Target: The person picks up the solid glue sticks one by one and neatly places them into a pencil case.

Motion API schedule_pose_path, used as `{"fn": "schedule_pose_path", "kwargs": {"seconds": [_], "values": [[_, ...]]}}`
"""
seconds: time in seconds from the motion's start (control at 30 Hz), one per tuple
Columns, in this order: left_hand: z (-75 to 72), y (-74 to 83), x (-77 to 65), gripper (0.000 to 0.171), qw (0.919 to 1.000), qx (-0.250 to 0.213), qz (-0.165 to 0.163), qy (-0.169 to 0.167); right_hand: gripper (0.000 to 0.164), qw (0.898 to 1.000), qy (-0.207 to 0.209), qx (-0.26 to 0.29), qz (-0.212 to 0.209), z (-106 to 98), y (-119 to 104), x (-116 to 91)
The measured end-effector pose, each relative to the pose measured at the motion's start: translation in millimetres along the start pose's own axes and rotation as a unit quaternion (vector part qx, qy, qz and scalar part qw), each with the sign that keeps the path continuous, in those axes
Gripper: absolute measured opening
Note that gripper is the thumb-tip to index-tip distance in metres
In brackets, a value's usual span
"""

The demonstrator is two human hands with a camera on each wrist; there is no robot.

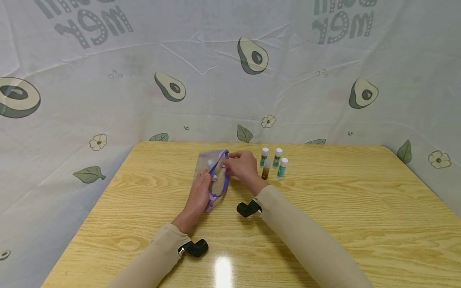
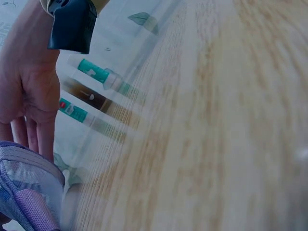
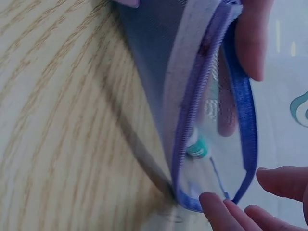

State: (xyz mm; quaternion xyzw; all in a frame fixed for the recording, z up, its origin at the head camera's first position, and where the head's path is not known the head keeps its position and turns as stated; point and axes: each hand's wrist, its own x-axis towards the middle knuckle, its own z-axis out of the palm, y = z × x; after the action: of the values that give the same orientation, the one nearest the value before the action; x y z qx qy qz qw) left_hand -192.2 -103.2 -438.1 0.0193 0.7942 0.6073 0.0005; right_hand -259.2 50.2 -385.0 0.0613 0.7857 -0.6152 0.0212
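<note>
Avocado-printed cloth (image 1: 209, 116) hangs behind a wood-grained table (image 1: 342, 208). Just left of the table's middle, between the person's hands, is a see-through pouch (image 1: 203, 162) edged in purple. Its long axis runs from near to far, leaning slightly right at the far end; its unzipped mouth gapes to the right. A small green-labelled bottle (image 1: 215, 176) inside lies roughly along the same line. Straight fingers of the left hand (image 1: 198, 194) rest against the pouch's left side; whether the thumb pinches it cannot be told. At the mouth's far end, the right hand (image 1: 243, 164) has thumb and fingers parted around the rim. Beyond it, three white-capped bottles (image 1: 276, 161) and a brown bottle (image 1: 265, 171) stand upright.
</note>
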Motion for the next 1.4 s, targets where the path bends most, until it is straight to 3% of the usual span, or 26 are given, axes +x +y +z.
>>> {"fn": "schedule_pose_path", "kwargs": {"seconds": [0.27,0.77,1.17,1.4], "values": [[-1.2,0.8,-1.5,0.061,0.9999,0.011,0.0,-0.002,0.043,0.996,0.009,-0.043,-0.075,-9.2,-14.3,-12.1],[-2.3,-1.5,-1.5,0.061,1.0,0.006,0.0,-0.002,0.05,0.984,-0.038,0.002,-0.176,-31.8,-31.2,-28.7],[-0.9,2.5,-2.5,0.06,1.0,0.005,0.0,-0.001,0.046,0.977,-0.015,-0.007,-0.213,-65.7,-38.9,-31.1],[-0.5,3.5,-2.4,0.061,1.0,0.002,-0.002,-0.004,0.047,0.976,-0.014,0.015,-0.217,-87.0,-41.3,-33.1]]}}
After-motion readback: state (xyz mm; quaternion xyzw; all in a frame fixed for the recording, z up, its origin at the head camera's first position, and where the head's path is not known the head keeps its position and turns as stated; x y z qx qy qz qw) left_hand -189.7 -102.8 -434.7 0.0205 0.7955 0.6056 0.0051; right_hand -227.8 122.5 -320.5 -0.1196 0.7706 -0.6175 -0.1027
